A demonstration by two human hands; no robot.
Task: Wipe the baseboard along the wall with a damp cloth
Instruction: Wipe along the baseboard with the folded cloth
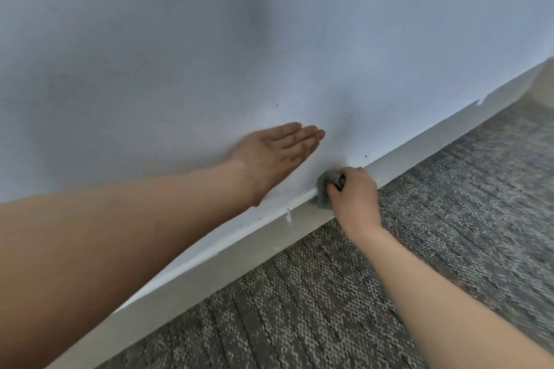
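A pale grey baseboard (pixel 434 144) runs diagonally from the lower left to the upper right, where the wall meets the carpet. My right hand (pixel 353 195) grips a bunched grey cloth (pixel 324 189) and holds it against the baseboard's upper edge near the middle of the view. My left hand (pixel 278 153) lies flat on the wall just above and left of the cloth, fingers straight and together.
The light blue-grey wall (pixel 209 39) fills the upper part of the view and has a few small dark specks. Grey patterned carpet (pixel 389 293) covers the floor at the lower right. Paint is chipped along the baseboard's top edge in places.
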